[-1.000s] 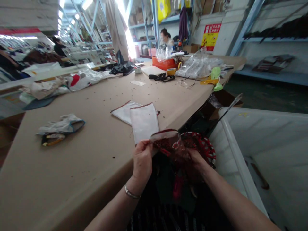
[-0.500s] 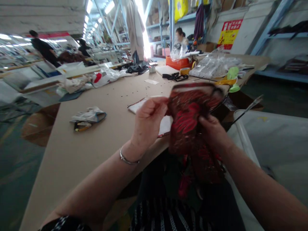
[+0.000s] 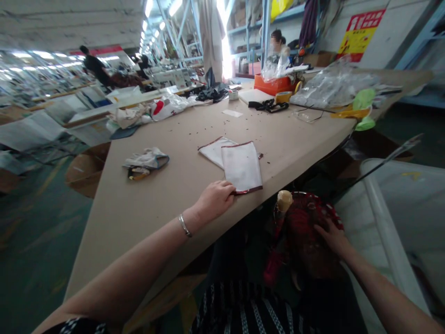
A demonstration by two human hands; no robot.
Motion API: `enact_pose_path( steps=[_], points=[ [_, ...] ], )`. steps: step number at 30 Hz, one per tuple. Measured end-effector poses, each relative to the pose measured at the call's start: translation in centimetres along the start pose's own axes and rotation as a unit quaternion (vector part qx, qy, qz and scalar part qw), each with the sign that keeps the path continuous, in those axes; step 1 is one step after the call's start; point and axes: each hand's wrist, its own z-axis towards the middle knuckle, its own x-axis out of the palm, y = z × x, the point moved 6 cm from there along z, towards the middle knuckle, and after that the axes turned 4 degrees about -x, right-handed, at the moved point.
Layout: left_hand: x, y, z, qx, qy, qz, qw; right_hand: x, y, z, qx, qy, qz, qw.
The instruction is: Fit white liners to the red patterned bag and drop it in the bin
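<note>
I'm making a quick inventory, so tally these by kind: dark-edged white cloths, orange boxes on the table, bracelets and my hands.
Dark-edged white cloths: 2
Orange box: 1
Bracelet: 1
Left hand and right hand: 2
Total: 6

Overlapping white panels (image 3: 241, 167), dark-red cloth (image 3: 301, 234)

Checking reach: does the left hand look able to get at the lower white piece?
Probably yes: the upper white piece overlaps the lower white piece, but the latter's left part lies uncovered near the left hand.
</note>
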Motion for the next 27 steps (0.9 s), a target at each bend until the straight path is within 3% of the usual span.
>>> enact_pose_path(
  steps=[3,5,6,7,9,10,13,16,18,23,25,27],
  points=[
    [0.0,-0.3,0.6,0.02,0.034,0.052,0.998,0.3,3.0,-0.2,-0.015,-0.012,0.006,1.0],
    [-0.4,-0.4,0.8,-0.002,0.039,0.061,0.997,-0.7,8.5,-1.1,-0.08,-0.04,0.028,0.996],
    [-0.8,-0.5,0.9,-0.023,0.029,0.059,0.998,-1.3,12.4,-1.9,-0.152,-0.059,0.049,0.985],
    [-1.3,-0.7,0.9,-0.048,0.011,0.055,0.997,-1.7,16.8,-3.1,-0.247,-0.064,0.053,0.965],
    [-2.7,-1.4,0.7,-0.087,-0.042,0.05,0.994,-1.2,25.4,-6.3,-0.443,-0.033,0.013,0.896],
    [-3.4,-2.1,0.4,-0.094,-0.068,0.048,0.992,-0.3,28.8,-7.7,-0.503,-0.002,-0.022,0.864],
    [-5.2,-4.6,-0.9,-0.071,-0.123,0.033,0.989,3.5,34.4,-9.1,-0.538,0.046,-0.177,0.823],
    [-6.6,-6.8,-3.1,-0.022,-0.16,0.028,0.986,6.5,34.8,-8.3,-0.508,0.086,-0.288,0.808],
    [-7.3,-7.6,-5.1,0.004,-0.184,0.029,0.982,6.6,33.9,-7.8,-0.482,0.085,-0.313,0.814],
    [-7.4,-7.0,-9.5,-0.032,-0.209,-0.04,0.977,2.2,31.2,-8.8,-0.431,0.049,-0.267,0.86],
    [-6.4,-6.3,-10.4,-0.08,-0.197,-0.102,0.972,0.6,30.3,-10.3,-0.438,0.027,-0.228,0.869],
    [-4.7,-5.7,-10.7,-0.151,-0.18,-0.221,0.946,0.3,28.7,-11.8,-0.435,0.024,-0.209,0.875]
  ],
)
